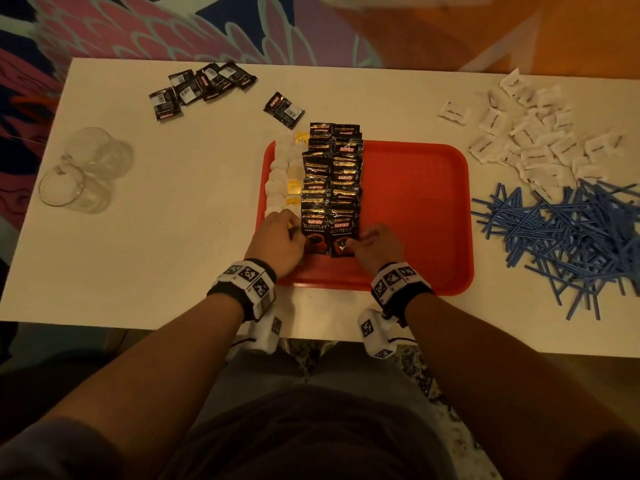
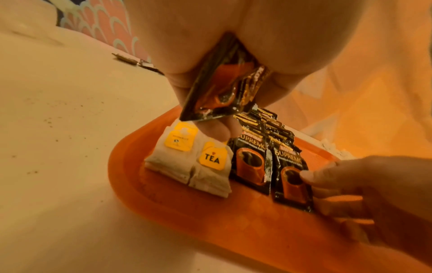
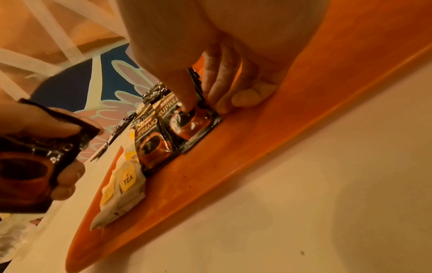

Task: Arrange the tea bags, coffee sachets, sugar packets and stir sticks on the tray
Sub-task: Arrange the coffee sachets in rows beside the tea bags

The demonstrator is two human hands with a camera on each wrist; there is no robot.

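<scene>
Left hand (image 2: pixel 233 55) grip pinching spare coffee sachet (image 2: pixel 217 88), right hand (image 1: pixel 375 245) grip pinching front sachet (image 1: pixel 343 237) on red tray (image 1: pixel 415 216), tea bags (image 1: pixel 280 174) alongside.

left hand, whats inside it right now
The left hand holds spare coffee sachets, black with an orange cup print. Their upper part is covered by the palm, so how many it grips cannot be told. Under the hand lie tea bags on the tray.

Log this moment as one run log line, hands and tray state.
left hand holds spare coffee sachet | right hand pinches front sachet on tray | sugar packets, stir sticks still off tray
</scene>
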